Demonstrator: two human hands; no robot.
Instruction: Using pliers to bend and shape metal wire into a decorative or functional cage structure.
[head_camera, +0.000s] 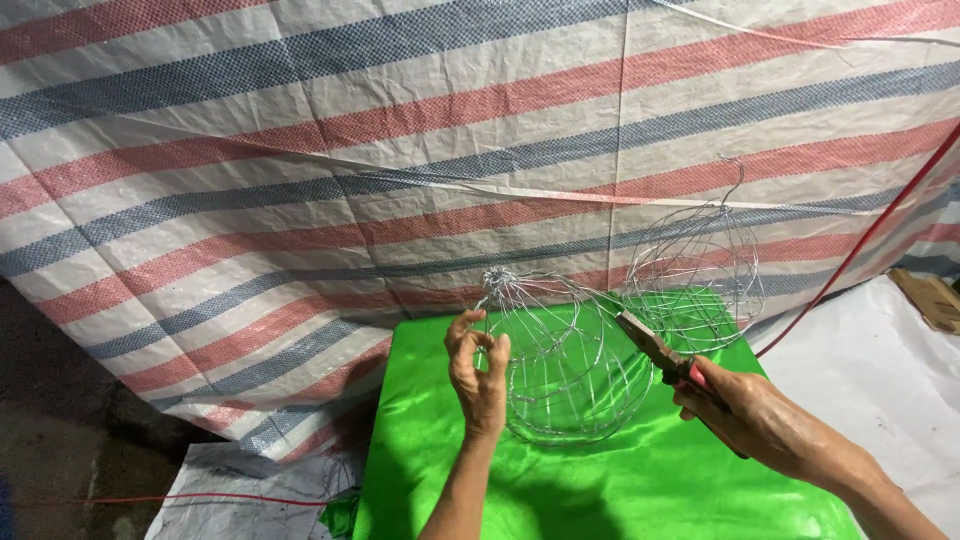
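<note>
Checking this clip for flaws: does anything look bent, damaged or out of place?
Nothing stands out. The left hand pinches a wire of the near wire frame, the right hand holds pliers to it, and a second wire frame stands upright behind on the green cloth.

Two wire frames (570, 360) (695, 275), one pair of pliers (665, 355) (red-handled), one green cloth (600, 480), two hands (478, 375) (745, 405)
</note>
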